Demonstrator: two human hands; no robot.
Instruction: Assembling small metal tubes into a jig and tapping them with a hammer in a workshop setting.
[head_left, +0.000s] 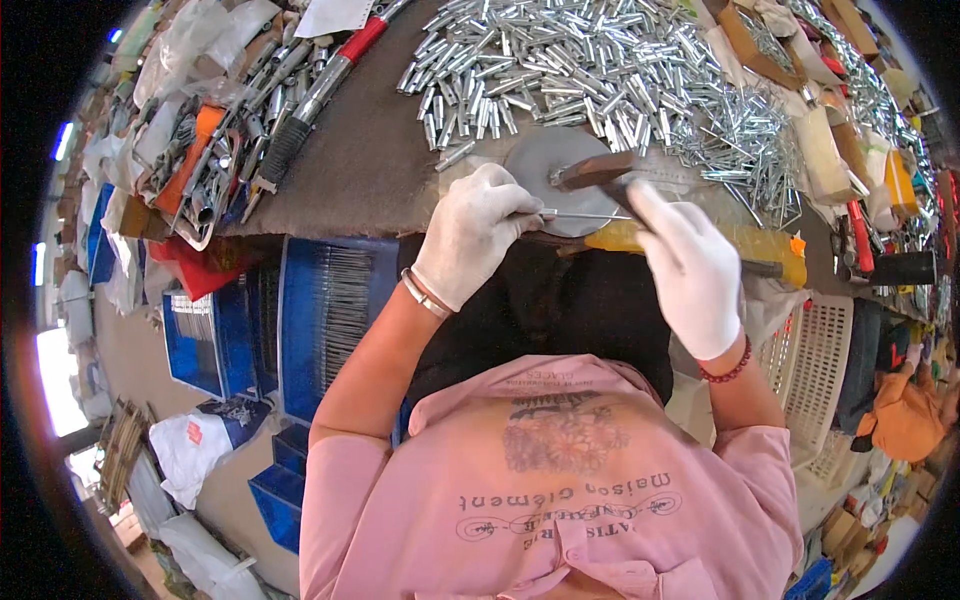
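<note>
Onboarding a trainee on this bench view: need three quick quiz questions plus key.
1. Which tool is in the right hand: (a) pliers, (b) hammer, (c) screwdriver?
2. True or false: the left hand holds a thin metal rod.
3. Fill in (nearer/farther): the main heap of short metal pieces lies ____ from the person than the round grey plate.

Key: 1 b; 2 true; 3 farther.
</note>
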